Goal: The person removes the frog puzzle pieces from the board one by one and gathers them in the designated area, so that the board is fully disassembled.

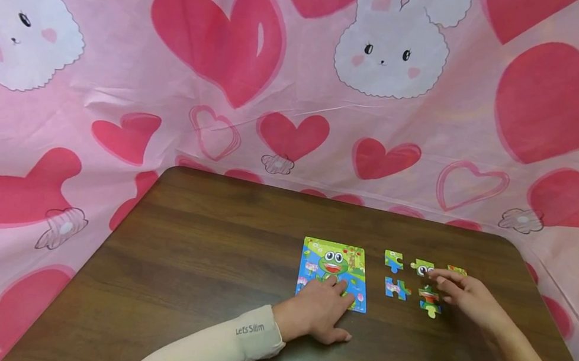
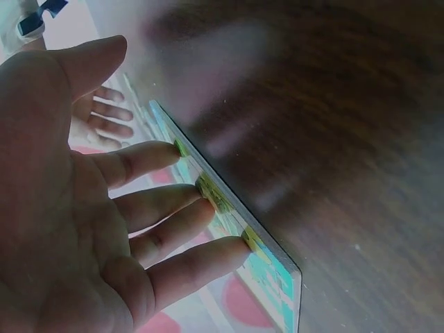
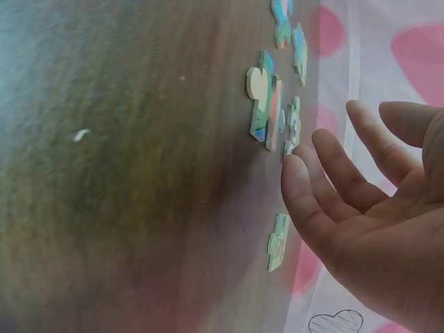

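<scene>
A square frog picture board (image 1: pixel 334 257) lies on the table, showing a green frog with big eyes. My left hand (image 1: pixel 319 309) rests its fingertips on the lower part of the board, thumb out to the side; the left wrist view has those fingers (image 2: pixel 184 270) slightly bent on its surface. To the right, my right hand (image 1: pixel 469 299) hovers over loose jigsaw pieces, with nothing in its relaxed fingers (image 3: pixel 298 191). Its fingertips are right by the frog-eye piece (image 1: pixel 423 269). Below that lie a red mouth piece (image 1: pixel 428 294) and a green-yellow piece (image 1: pixel 431 310).
Between the board and the right hand are a blue-green piece (image 1: pixel 393 260) and a pink-blue piece (image 1: pixel 395 288). Another piece (image 1: pixel 456 270) is partly behind the right hand. A pink heart-and-rabbit cloth (image 1: pixel 299 95) hangs behind the brown table (image 1: pixel 197 241).
</scene>
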A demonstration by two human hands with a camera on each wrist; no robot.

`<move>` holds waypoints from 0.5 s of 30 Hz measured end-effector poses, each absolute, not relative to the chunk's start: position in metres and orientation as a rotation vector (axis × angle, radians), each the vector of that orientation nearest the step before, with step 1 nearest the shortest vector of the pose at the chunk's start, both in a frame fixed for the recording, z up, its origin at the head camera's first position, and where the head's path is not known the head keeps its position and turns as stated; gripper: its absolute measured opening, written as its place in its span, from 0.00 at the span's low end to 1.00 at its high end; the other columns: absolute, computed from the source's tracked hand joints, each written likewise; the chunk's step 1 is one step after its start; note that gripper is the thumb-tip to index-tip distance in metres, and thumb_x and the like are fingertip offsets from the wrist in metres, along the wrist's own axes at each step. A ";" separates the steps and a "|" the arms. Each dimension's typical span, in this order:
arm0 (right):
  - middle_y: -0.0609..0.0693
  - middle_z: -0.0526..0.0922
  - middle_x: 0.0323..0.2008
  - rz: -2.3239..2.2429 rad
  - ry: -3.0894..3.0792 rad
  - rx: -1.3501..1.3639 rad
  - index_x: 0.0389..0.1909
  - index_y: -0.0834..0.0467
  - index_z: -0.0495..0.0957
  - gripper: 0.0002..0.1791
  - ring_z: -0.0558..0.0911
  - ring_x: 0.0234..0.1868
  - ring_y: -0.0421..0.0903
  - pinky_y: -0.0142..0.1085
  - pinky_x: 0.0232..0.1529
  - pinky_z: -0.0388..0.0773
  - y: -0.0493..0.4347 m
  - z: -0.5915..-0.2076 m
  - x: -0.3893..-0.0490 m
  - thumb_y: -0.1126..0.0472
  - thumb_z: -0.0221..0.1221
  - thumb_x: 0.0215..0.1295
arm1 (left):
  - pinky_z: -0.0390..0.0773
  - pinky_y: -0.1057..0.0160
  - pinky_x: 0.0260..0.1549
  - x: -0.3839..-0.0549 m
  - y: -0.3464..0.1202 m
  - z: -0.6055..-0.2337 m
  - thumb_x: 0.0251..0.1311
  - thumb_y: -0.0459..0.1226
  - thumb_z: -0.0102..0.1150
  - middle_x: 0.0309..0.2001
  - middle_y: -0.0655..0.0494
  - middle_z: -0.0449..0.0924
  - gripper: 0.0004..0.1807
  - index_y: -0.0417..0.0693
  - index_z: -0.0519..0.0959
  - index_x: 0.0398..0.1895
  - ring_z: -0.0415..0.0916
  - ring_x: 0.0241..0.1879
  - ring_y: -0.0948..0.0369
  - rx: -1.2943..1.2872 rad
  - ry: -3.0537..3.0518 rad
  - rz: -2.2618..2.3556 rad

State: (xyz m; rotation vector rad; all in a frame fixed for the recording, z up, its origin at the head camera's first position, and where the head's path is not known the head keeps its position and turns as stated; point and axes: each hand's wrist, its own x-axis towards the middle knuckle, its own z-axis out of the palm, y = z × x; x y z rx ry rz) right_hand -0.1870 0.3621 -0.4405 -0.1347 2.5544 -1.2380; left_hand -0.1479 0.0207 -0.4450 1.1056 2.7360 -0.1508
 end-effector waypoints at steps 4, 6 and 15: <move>0.73 0.76 0.62 -1.338 2.514 -0.143 0.66 0.73 0.68 0.27 0.83 0.46 0.29 0.32 0.45 0.84 0.363 -0.441 -0.190 0.53 0.46 0.82 | 0.79 0.63 0.45 -0.148 0.019 -0.446 0.61 0.70 0.52 0.68 0.60 0.71 0.34 0.63 0.73 0.64 0.70 0.62 0.61 1.125 2.730 -0.144; 0.71 0.78 0.59 -1.371 2.496 -0.129 0.66 0.74 0.67 0.28 0.85 0.45 0.32 0.33 0.45 0.84 0.364 -0.442 -0.192 0.53 0.45 0.82 | 0.79 0.63 0.43 -0.148 0.018 -0.446 0.62 0.69 0.52 0.66 0.61 0.72 0.33 0.63 0.74 0.63 0.71 0.60 0.62 1.135 2.731 -0.135; 0.61 0.82 0.55 -1.473 2.402 -0.065 0.69 0.76 0.63 0.30 0.85 0.47 0.36 0.33 0.47 0.84 0.354 -0.440 -0.206 0.53 0.43 0.83 | 0.77 0.64 0.36 -0.148 0.017 -0.446 0.62 0.69 0.53 0.52 0.63 0.75 0.31 0.61 0.77 0.57 0.70 0.50 0.63 1.160 2.767 -0.121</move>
